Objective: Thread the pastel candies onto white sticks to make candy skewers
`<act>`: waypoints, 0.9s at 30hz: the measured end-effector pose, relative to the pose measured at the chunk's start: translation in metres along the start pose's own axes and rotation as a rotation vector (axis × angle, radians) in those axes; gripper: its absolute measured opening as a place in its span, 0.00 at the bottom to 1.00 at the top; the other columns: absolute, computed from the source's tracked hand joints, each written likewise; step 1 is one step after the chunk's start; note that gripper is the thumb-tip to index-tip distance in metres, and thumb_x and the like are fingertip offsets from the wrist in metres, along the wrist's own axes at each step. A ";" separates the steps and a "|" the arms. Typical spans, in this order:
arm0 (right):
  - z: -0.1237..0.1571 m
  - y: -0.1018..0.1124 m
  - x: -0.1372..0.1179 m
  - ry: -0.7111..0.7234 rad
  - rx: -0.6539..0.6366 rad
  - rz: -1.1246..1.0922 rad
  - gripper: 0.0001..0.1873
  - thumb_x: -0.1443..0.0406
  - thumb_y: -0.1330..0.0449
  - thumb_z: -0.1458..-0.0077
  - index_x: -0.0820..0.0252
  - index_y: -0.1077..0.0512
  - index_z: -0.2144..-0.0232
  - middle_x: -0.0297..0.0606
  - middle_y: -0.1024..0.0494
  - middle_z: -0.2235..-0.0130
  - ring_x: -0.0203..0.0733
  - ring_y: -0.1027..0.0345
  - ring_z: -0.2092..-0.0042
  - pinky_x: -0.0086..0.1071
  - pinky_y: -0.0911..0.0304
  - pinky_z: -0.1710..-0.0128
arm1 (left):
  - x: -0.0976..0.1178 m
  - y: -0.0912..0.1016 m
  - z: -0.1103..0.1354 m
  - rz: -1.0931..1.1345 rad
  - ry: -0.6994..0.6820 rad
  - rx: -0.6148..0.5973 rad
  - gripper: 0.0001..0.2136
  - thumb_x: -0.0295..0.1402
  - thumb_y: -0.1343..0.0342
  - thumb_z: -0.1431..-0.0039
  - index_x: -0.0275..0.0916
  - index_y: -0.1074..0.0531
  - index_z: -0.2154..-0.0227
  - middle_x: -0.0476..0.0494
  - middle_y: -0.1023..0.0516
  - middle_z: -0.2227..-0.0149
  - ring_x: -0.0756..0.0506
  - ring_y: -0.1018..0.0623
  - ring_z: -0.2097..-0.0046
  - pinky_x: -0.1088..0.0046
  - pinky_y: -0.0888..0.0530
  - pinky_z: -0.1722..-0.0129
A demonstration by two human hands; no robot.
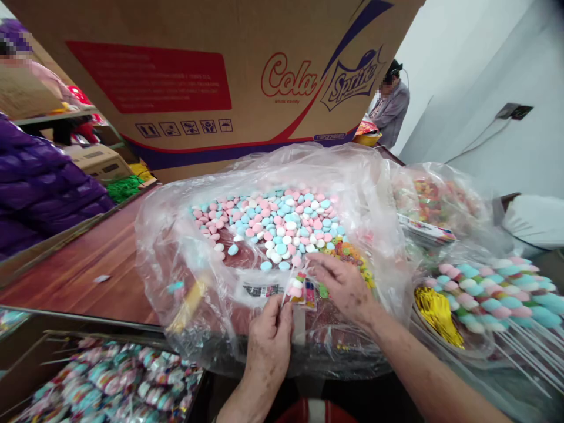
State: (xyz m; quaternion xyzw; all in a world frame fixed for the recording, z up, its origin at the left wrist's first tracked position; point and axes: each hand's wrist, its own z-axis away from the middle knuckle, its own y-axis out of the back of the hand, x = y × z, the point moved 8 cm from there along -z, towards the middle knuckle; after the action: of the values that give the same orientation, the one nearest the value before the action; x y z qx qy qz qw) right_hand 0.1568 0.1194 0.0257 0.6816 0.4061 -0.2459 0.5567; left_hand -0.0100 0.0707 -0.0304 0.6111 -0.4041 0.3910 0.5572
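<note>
Fingers of the left hand (pixel 269 336) pinch a seemingly part-filled candy skewer (pixel 295 288) near the surface's (pixel 110 252) front edge; I cannot tell whether the right hand (pixel 350 289) grips it. Fuller skewers (pixel 497 294) lie rightward; loose candies (pixel 282 226) remain unthreaded.

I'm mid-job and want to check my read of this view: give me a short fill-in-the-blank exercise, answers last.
1. The flat candies are pink, white and ____.
2. In view, the gummies lie to the ____ of the left grip.
3. On the box, "Sprite" is printed beside "____".
4. Purple bundles fill the view's ____ edge.

Answers: blue; right; Cola; left.
</note>
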 end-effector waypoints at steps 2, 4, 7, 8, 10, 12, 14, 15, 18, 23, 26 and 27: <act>-0.019 0.010 -0.001 0.041 0.001 0.257 0.17 0.69 0.49 0.39 0.58 0.26 0.52 0.40 0.21 0.53 0.43 0.29 0.52 0.36 0.35 0.50 | 0.000 0.001 0.001 0.038 0.022 0.001 0.13 0.40 0.52 0.37 0.38 0.29 0.68 0.54 0.34 0.81 0.50 0.34 0.77 0.77 0.37 0.75; -0.034 0.001 0.003 0.082 -0.134 0.548 0.16 0.73 0.49 0.41 0.60 0.25 0.56 0.43 0.22 0.55 0.46 0.31 0.52 0.36 0.36 0.51 | 0.000 0.002 0.002 0.080 0.044 0.004 0.12 0.40 0.52 0.37 0.38 0.29 0.67 0.54 0.34 0.81 0.50 0.34 0.77 0.77 0.36 0.76; -0.042 -0.017 0.016 0.095 -0.308 0.836 0.14 0.75 0.48 0.43 0.61 0.25 0.60 0.47 0.23 0.57 0.49 0.33 0.51 0.35 0.37 0.54 | -0.002 0.003 0.003 0.128 0.061 0.021 0.12 0.40 0.52 0.38 0.39 0.30 0.69 0.54 0.34 0.81 0.50 0.34 0.77 0.78 0.36 0.76; -0.042 -0.020 0.019 0.093 -0.316 0.874 0.14 0.76 0.48 0.43 0.62 0.26 0.59 0.48 0.24 0.56 0.50 0.34 0.51 0.35 0.37 0.54 | -0.002 0.003 0.003 0.142 0.062 0.025 0.12 0.40 0.52 0.38 0.39 0.30 0.70 0.54 0.35 0.81 0.50 0.34 0.77 0.78 0.36 0.76; -0.042 -0.021 0.021 0.076 -0.296 0.893 0.15 0.76 0.49 0.43 0.64 0.27 0.57 0.51 0.25 0.55 0.51 0.34 0.51 0.37 0.37 0.54 | -0.003 0.003 0.003 0.163 0.060 0.025 0.12 0.40 0.52 0.37 0.39 0.31 0.72 0.54 0.35 0.81 0.51 0.34 0.77 0.78 0.36 0.76; -0.043 -0.018 0.022 0.053 -0.273 0.894 0.16 0.76 0.50 0.42 0.65 0.29 0.55 0.51 0.25 0.55 0.50 0.34 0.52 0.37 0.38 0.55 | -0.004 0.002 0.003 0.175 0.063 0.018 0.13 0.40 0.52 0.37 0.39 0.32 0.72 0.54 0.35 0.81 0.51 0.34 0.77 0.78 0.36 0.76; -0.044 -0.018 0.018 0.071 -0.284 0.879 0.16 0.74 0.51 0.40 0.62 0.30 0.52 0.48 0.26 0.55 0.47 0.33 0.53 0.35 0.38 0.55 | -0.004 0.001 0.002 0.178 0.069 0.008 0.13 0.40 0.52 0.37 0.39 0.31 0.72 0.54 0.35 0.80 0.51 0.34 0.77 0.78 0.36 0.76; -0.045 -0.020 0.015 0.104 -0.311 0.871 0.17 0.73 0.50 0.40 0.60 0.30 0.51 0.46 0.26 0.55 0.46 0.33 0.53 0.34 0.38 0.55 | -0.004 0.001 0.002 0.179 0.074 0.004 0.13 0.40 0.52 0.37 0.39 0.31 0.72 0.54 0.35 0.80 0.51 0.35 0.77 0.78 0.36 0.76; -0.043 -0.028 0.009 0.197 -0.402 0.879 0.14 0.72 0.49 0.39 0.58 0.28 0.55 0.43 0.27 0.56 0.45 0.33 0.54 0.33 0.39 0.55 | -0.004 0.001 0.001 0.172 0.079 0.002 0.12 0.40 0.52 0.37 0.39 0.31 0.71 0.54 0.35 0.81 0.51 0.35 0.77 0.78 0.36 0.76; -0.034 -0.015 0.016 0.104 -0.380 0.941 0.13 0.74 0.48 0.42 0.63 0.26 0.60 0.47 0.25 0.57 0.48 0.32 0.54 0.35 0.39 0.56 | -0.006 0.001 0.002 0.163 0.084 0.011 0.12 0.41 0.52 0.37 0.39 0.30 0.69 0.55 0.35 0.81 0.51 0.35 0.78 0.78 0.36 0.76; -0.027 -0.003 0.021 0.059 -0.414 0.911 0.09 0.72 0.46 0.43 0.61 0.25 0.65 0.45 0.24 0.61 0.47 0.31 0.57 0.34 0.39 0.58 | -0.004 0.002 0.002 0.143 0.076 0.027 0.12 0.40 0.52 0.37 0.38 0.30 0.68 0.55 0.35 0.81 0.51 0.35 0.78 0.78 0.37 0.76; -0.027 0.001 0.022 0.058 -0.411 0.878 0.09 0.71 0.46 0.43 0.61 0.25 0.66 0.44 0.24 0.62 0.45 0.31 0.58 0.33 0.40 0.60 | -0.003 0.002 0.002 0.142 0.070 0.025 0.12 0.40 0.52 0.37 0.38 0.30 0.68 0.55 0.35 0.81 0.51 0.35 0.78 0.78 0.37 0.76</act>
State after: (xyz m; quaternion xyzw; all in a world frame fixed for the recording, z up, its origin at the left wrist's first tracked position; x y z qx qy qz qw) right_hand 0.1662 0.1514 0.0162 0.6711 0.1357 0.1164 0.7195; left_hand -0.0126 0.0687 -0.0329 0.5737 -0.4217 0.4557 0.5342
